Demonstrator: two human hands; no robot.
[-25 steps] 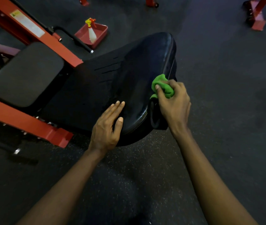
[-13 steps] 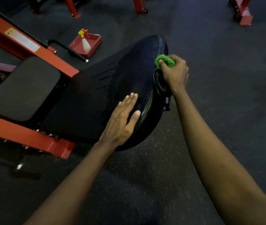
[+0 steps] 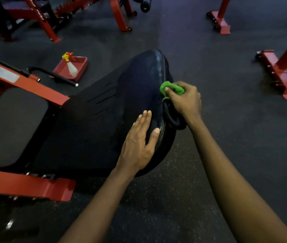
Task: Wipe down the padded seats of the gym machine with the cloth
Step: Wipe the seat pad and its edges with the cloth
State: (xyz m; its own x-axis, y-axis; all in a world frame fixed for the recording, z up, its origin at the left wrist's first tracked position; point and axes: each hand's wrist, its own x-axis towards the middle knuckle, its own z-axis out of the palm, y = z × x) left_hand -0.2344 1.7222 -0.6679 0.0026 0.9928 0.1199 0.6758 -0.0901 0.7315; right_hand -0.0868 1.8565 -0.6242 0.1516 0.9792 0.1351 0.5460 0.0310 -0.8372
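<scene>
Padded seat (image 3: 118,106), large, dark: lying across the red frame (image 3: 34,185), with a smaller grey pad (image 3: 11,125) adjoining on its left.
Cloth (image 3: 173,88), green, bunched: pressing against the seat's right edge, about midway along.
Right hand (image 3: 185,102): its grip is curling round the cloth, thumb pinching it.
Left hand (image 3: 137,142): lying flat on the seat's near end, fingers straight and together.
Black loop (image 3: 171,119): hanging at that edge just below the cloth, under the right hand.
Spray bottle (image 3: 71,67): sitting in a red tray (image 3: 83,67) on the floor (image 3: 218,155), beyond a black handle (image 3: 57,77).
Against half a second ago: cloth sitting farther down the edge from the seat's top; left hand staying put.
</scene>
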